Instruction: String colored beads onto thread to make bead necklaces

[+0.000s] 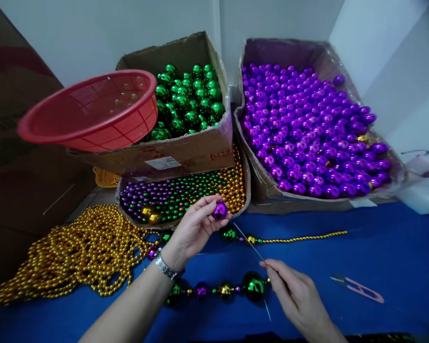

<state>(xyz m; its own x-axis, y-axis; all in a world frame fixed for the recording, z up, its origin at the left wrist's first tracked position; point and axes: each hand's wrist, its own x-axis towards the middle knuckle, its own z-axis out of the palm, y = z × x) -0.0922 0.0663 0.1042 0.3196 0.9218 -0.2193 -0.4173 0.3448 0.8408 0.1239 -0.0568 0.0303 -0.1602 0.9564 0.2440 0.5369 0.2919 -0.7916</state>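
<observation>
Between the thumb and fingers of my left hand is a shiny purple ball bead, held up in front of the box of small beads. My right hand, lower and to the right, pinches a thin pale needle or stiff string whose tip points up toward the purple bead; they are apart. Under my hands a strand of mixed beads with a big green ball lies across the blue cloth. Behind it runs another strand ending in small gold beads.
Pink thread snips lie at right on the blue cloth. Gold bead strings are heaped at left. Behind stand a box of purple balls, a box of green balls with a red basket on it, and small mixed beads.
</observation>
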